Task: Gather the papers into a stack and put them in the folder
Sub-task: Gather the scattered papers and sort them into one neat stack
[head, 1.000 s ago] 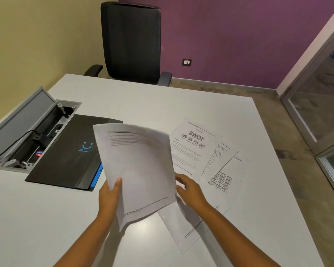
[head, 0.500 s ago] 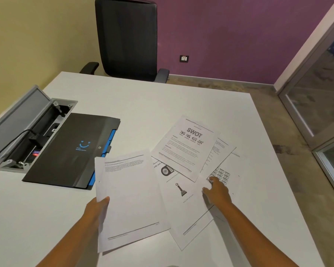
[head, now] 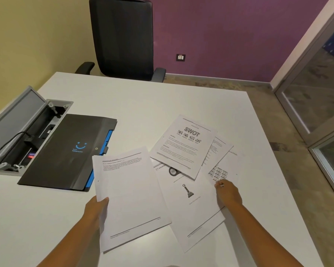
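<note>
Head view: closed black plastic folder with blue smiley logo (head: 66, 151) lies flat, contents hidden. Just right of it, left hand (head: 95, 211) pinches a white printed sheet stack (head: 131, 197). Farther right, right hand (head: 228, 193), fingertips (head: 219, 185) down, presses loose overlapping white papers (head: 183, 149) on the white table (head: 162, 101).

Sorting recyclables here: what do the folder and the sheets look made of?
The folder looks like matte black plastic with a blue inner layer: smooth, stiff flat cover, though coated card is possible. The sheets look like plain white printer paper: thin, printed, the held one bending slightly.
</note>
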Action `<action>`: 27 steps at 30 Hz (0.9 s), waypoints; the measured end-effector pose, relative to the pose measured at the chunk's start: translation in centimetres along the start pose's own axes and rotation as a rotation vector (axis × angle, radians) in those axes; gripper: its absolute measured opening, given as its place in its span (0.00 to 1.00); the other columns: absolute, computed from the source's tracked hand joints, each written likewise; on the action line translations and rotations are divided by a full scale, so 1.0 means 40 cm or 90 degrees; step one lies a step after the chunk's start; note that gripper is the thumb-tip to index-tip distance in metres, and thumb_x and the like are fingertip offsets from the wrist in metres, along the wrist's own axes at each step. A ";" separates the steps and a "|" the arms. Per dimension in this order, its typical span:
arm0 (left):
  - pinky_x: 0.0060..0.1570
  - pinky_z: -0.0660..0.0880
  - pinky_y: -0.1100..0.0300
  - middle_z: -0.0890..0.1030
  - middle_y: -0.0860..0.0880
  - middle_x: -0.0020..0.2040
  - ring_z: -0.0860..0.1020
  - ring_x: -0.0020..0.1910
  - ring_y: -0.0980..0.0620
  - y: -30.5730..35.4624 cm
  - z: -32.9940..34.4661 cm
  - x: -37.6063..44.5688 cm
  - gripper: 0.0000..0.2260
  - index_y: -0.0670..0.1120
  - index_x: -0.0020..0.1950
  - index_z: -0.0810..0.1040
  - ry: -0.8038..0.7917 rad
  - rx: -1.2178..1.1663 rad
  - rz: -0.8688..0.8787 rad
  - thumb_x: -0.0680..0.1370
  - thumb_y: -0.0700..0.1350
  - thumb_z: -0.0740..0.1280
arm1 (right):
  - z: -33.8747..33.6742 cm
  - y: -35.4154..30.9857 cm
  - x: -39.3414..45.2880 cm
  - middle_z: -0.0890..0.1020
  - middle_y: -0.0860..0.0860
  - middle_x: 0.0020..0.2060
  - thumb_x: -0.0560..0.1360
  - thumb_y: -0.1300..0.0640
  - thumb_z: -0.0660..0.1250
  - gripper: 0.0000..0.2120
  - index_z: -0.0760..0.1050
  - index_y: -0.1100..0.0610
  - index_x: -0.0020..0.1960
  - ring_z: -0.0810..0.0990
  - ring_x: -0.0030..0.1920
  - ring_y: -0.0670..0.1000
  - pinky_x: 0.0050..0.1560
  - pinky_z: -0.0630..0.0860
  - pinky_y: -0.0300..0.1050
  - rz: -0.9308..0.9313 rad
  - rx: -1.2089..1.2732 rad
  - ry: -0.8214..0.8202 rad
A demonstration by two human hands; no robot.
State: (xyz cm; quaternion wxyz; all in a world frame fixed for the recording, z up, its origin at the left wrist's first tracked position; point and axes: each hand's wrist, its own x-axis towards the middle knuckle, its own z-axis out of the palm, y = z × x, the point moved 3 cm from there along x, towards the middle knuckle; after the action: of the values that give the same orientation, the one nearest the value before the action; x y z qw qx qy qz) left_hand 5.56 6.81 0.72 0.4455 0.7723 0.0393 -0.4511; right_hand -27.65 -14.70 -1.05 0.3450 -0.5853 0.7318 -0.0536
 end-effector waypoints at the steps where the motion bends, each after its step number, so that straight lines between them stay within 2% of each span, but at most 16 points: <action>1: 0.63 0.65 0.38 0.72 0.39 0.52 0.70 0.49 0.40 0.001 -0.003 0.004 0.12 0.40 0.59 0.68 0.001 0.001 0.006 0.77 0.42 0.63 | -0.010 0.012 -0.003 0.77 0.52 0.45 0.78 0.55 0.58 0.07 0.72 0.51 0.44 0.72 0.44 0.54 0.46 0.69 0.45 0.001 -0.002 0.014; 5: 0.64 0.65 0.39 0.73 0.36 0.61 0.71 0.53 0.37 -0.006 -0.011 0.026 0.20 0.37 0.67 0.66 0.002 0.002 0.004 0.78 0.42 0.63 | -0.058 0.080 -0.026 0.77 0.54 0.42 0.79 0.54 0.55 0.08 0.72 0.49 0.45 0.75 0.41 0.57 0.42 0.69 0.45 -0.001 0.018 0.090; 10: 0.61 0.67 0.39 0.73 0.40 0.52 0.72 0.49 0.40 -0.015 -0.007 0.045 0.19 0.37 0.66 0.67 -0.014 -0.007 0.009 0.77 0.43 0.64 | -0.120 0.176 -0.043 0.79 0.62 0.50 0.80 0.54 0.54 0.12 0.74 0.55 0.54 0.74 0.43 0.60 0.46 0.71 0.50 0.035 0.073 0.171; 14: 0.61 0.67 0.39 0.74 0.42 0.46 0.74 0.43 0.43 -0.010 -0.001 0.049 0.15 0.38 0.62 0.68 -0.017 0.007 0.021 0.77 0.43 0.63 | -0.162 0.223 -0.047 0.77 0.65 0.56 0.80 0.57 0.54 0.13 0.73 0.61 0.58 0.74 0.54 0.67 0.54 0.72 0.58 0.076 0.143 0.236; 18: 0.62 0.67 0.41 0.72 0.36 0.62 0.72 0.54 0.38 0.008 0.006 0.059 0.20 0.37 0.68 0.64 0.000 0.070 0.053 0.78 0.42 0.62 | -0.179 0.228 -0.048 0.74 0.66 0.60 0.81 0.59 0.54 0.14 0.71 0.64 0.60 0.72 0.60 0.68 0.60 0.69 0.59 0.118 0.276 0.309; 20: 0.63 0.67 0.39 0.71 0.37 0.65 0.71 0.61 0.36 0.018 0.015 0.067 0.21 0.39 0.69 0.63 -0.011 0.089 0.070 0.78 0.42 0.62 | -0.184 0.215 -0.053 0.74 0.67 0.60 0.81 0.58 0.53 0.14 0.70 0.64 0.61 0.71 0.60 0.68 0.60 0.70 0.59 0.140 0.336 0.354; 23: 0.64 0.66 0.38 0.70 0.38 0.68 0.70 0.63 0.36 0.036 0.032 0.076 0.23 0.41 0.70 0.61 -0.035 0.087 0.068 0.77 0.43 0.63 | -0.190 0.186 -0.062 0.74 0.68 0.60 0.81 0.59 0.52 0.14 0.68 0.64 0.63 0.73 0.59 0.68 0.59 0.71 0.58 0.150 0.415 0.432; 27: 0.67 0.62 0.41 0.58 0.40 0.75 0.61 0.72 0.37 0.064 0.042 0.098 0.31 0.42 0.75 0.50 0.003 0.100 0.114 0.77 0.39 0.63 | -0.183 0.138 -0.063 0.73 0.66 0.61 0.81 0.59 0.52 0.14 0.67 0.65 0.63 0.73 0.61 0.66 0.61 0.70 0.55 0.147 0.498 0.448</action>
State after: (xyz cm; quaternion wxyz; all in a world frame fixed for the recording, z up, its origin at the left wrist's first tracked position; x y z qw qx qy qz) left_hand 7.95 2.73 -0.79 0.4220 0.8064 -0.0642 -0.4094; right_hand -36.12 -13.12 2.94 0.2746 -0.2755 0.7881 -0.4770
